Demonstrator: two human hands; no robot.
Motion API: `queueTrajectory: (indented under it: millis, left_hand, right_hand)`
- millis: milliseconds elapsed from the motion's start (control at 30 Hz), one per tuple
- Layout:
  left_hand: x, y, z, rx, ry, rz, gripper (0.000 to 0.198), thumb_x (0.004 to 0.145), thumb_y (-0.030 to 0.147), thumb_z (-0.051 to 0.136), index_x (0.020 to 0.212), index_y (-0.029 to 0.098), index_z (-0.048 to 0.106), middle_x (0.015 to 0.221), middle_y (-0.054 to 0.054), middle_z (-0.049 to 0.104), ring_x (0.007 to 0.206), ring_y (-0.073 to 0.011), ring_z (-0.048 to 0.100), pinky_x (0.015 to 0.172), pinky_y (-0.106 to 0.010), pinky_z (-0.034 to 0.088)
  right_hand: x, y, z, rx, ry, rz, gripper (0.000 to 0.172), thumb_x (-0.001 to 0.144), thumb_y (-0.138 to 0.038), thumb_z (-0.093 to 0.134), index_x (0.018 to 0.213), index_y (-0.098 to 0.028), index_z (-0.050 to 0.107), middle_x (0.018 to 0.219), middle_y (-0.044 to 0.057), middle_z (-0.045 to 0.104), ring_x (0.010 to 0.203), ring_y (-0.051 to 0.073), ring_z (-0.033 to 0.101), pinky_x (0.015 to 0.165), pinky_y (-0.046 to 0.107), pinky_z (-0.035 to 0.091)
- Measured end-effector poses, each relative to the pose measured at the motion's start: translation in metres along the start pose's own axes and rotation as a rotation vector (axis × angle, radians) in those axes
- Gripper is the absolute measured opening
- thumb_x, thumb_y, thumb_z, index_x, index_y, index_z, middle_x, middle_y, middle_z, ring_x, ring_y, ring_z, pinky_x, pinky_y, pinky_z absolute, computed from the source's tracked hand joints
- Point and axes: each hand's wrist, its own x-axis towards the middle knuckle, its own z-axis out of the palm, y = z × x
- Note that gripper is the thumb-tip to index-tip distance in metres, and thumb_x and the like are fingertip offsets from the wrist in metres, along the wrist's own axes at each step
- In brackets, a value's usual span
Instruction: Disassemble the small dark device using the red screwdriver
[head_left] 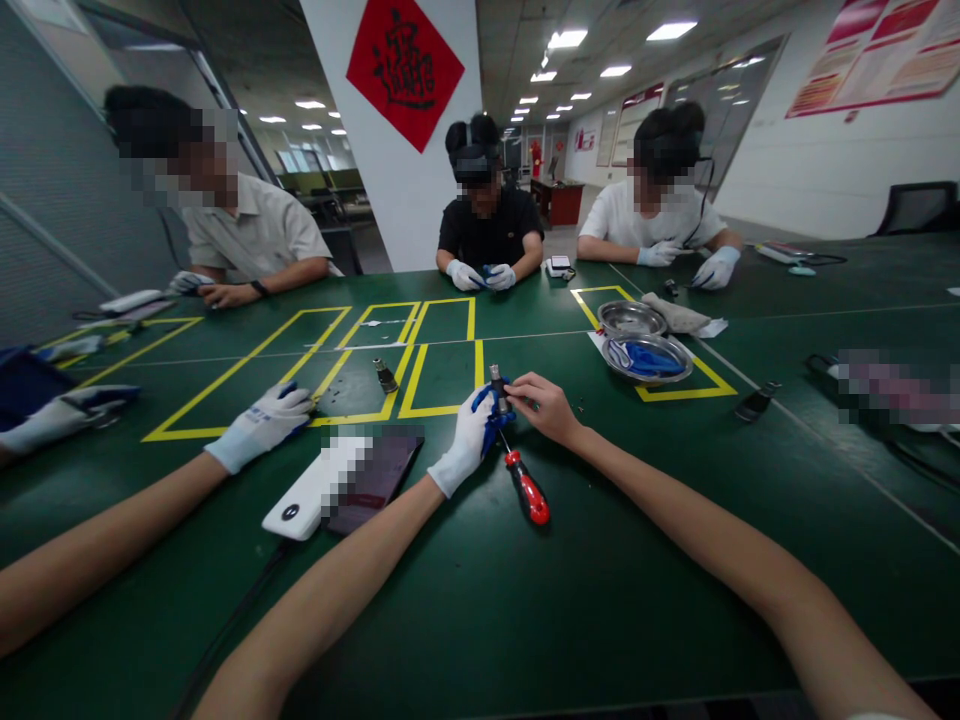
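My left hand (471,440), in a white glove with blue fingertips, is closed around a small dark metal part (496,379) that it holds upright just above the green table (600,560). My bare right hand (546,405) sits right beside it, fingers curled and pinched against the same part. A red-handled screwdriver (527,490) lies on the table just under both hands, its shaft pointing up toward my left fingers. What sits between my right fingertips is too small to make out.
A co-worker's gloved hand (264,424) rests at my left near a white power bank (300,505) and a dark phone (379,470). Another small metal part (386,377) lies among yellow tape boxes (442,410). Two steel bowls (646,372) stand right. Three people work across the table.
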Motion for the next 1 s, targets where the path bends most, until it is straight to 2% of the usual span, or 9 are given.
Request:
queueTrajectory:
  millis: [200, 367, 700, 767, 900, 1000]
  left_hand:
    - [-0.002, 0.001, 0.000, 0.087, 0.010, 0.021, 0.042, 0.073, 0.038, 0.069, 0.107, 0.016, 0.059, 0.096, -0.006, 0.064, 0.076, -0.0123, 0.059, 0.071, -0.027, 0.050]
    - [-0.003, 0.000, 0.000, 0.098, -0.016, 0.064, 0.045, 0.075, 0.037, 0.067, 0.115, 0.018, 0.056, 0.108, -0.008, 0.062, 0.087, -0.0160, 0.060, 0.074, -0.029, 0.051]
    - [-0.004, -0.003, 0.001, 0.190, 0.005, 0.128, 0.044, 0.073, 0.036, 0.069, 0.111, 0.016, 0.061, 0.110, -0.010, 0.063, 0.093, -0.0186, 0.059, 0.083, -0.031, 0.049]
    - [-0.004, -0.002, 0.000, 0.207, -0.002, 0.131, 0.042, 0.073, 0.037, 0.068, 0.109, 0.016, 0.061, 0.108, -0.010, 0.063, 0.091, -0.0180, 0.059, 0.081, -0.030, 0.049]
    - [-0.003, -0.001, -0.001, 0.207, -0.035, 0.117, 0.037, 0.076, 0.038, 0.065, 0.106, 0.015, 0.063, 0.096, -0.006, 0.063, 0.079, -0.0135, 0.057, 0.074, -0.027, 0.048]
    - [-0.003, -0.001, -0.002, 0.196, -0.060, 0.106, 0.036, 0.077, 0.038, 0.064, 0.104, 0.014, 0.063, 0.088, -0.004, 0.062, 0.070, -0.0108, 0.053, 0.066, -0.024, 0.047]
  right_hand:
    - [0.003, 0.005, 0.007, 0.233, 0.107, 0.229, 0.016, 0.084, -0.030, 0.059, 0.086, -0.016, 0.067, 0.090, 0.007, 0.063, 0.081, 0.016, 0.060, 0.059, 0.025, 0.050]
    - [0.009, 0.007, 0.002, 0.331, 0.051, 0.342, 0.021, 0.082, -0.034, 0.060, 0.086, -0.015, 0.066, 0.082, 0.006, 0.065, 0.071, 0.015, 0.060, 0.051, 0.023, 0.048]
    - [0.026, 0.000, -0.025, 0.013, -0.142, 0.137, 0.007, 0.080, -0.020, 0.061, 0.079, -0.015, 0.066, 0.078, 0.003, 0.062, 0.062, 0.012, 0.057, 0.061, 0.026, 0.048]
    - [0.026, 0.000, -0.027, -0.046, -0.182, 0.075, 0.008, 0.082, -0.020, 0.060, 0.086, -0.016, 0.066, 0.085, 0.004, 0.063, 0.066, 0.013, 0.058, 0.064, 0.027, 0.049]
    - [0.020, 0.003, -0.030, -0.215, -0.232, -0.151, 0.016, 0.090, -0.021, 0.051, 0.096, -0.018, 0.065, 0.098, 0.008, 0.063, 0.085, 0.018, 0.061, 0.075, 0.032, 0.051]
    - [0.016, 0.004, -0.028, -0.292, -0.246, -0.224, 0.019, 0.093, -0.022, 0.045, 0.097, -0.017, 0.063, 0.098, 0.010, 0.063, 0.087, 0.020, 0.060, 0.074, 0.032, 0.051]
